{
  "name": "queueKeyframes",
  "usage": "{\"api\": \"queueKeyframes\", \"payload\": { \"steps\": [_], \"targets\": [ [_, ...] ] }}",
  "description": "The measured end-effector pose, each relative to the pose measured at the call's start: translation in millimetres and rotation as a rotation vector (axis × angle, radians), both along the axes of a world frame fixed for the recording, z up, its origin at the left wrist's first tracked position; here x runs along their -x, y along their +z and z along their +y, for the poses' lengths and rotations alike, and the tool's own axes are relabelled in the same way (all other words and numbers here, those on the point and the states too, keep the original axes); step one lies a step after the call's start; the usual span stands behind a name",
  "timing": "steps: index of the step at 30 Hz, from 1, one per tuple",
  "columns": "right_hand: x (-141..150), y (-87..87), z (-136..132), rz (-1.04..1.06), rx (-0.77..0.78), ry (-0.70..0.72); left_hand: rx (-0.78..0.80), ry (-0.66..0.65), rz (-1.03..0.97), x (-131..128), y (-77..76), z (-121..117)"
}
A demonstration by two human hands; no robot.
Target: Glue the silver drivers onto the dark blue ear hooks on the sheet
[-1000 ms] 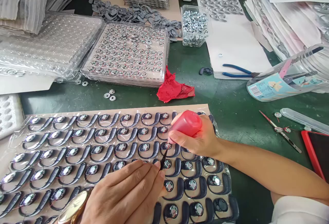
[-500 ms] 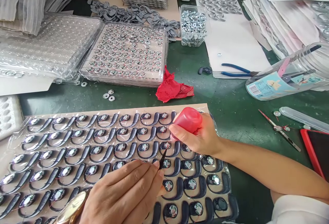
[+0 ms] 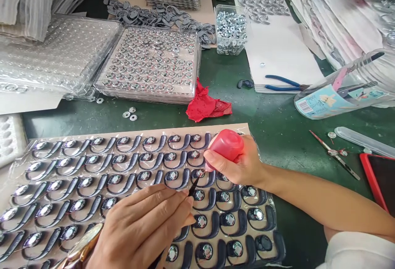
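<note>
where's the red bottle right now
The bottle is right of centre in the head view, in the right hand, over the near tray, below the red scrap.

Red squeeze bottle (image 3: pixel 228 143): translucent, gripped, tilted; rounded base up, lower end angled down beside a disc-fitted piece. Nozzle hard to make out.

Dark pointed tool (image 3: pixel 194 186): slim, slanted, tip up and right, near that same piece; rest mostly hidden.

Ear-hook pieces (image 3: pixel 212 199): dark, curved, lying in slanting rows on a clear plastic tray (image 3: pixel 142 144), tan board showing beneath. Most carry silver discs (image 3: pixel 229 219), fine red wires visible on several. Front right-corner piece plain dark at round end.
</note>
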State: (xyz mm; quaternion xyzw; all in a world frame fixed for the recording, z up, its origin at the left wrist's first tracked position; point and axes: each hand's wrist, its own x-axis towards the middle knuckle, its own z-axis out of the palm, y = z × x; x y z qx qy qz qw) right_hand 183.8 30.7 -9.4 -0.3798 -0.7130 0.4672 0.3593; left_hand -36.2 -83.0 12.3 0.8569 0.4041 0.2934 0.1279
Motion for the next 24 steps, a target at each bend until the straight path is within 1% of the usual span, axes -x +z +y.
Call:
{"api": "queueKeyframes", "payload": {
  "steps": [4,8,12,15,17,22,24],
  "targets": [
    [0,1.3,-1,0.000,-0.005,0.016,0.019,-0.001,-0.061,0,-0.6,4],
    [0,0.6,-1,-0.019,0.046,0.062,0.084,-0.015,-0.099,2,1.3,9],
    [-1,-2.3,-2,0.008,0.073,0.119,0.132,0.036,-0.118,2,7.3,18],
    [-1,-3.7,-2,0.027,0.050,0.151,0.170,0.100,-0.154,0,10.7,27],
    [-1,-4.8,-1,0.043,0.014,0.151,0.213,0.127,-0.169,0,10.4,30],
    [1,-9.4,-3,0.073,-0.112,0.122,0.270,0.168,-0.199,3,4.8,28],
    [1,-6.8,-4,0.034,-0.108,0.132,0.266,0.173,-0.202,4,4.9,27]
  ]
}}
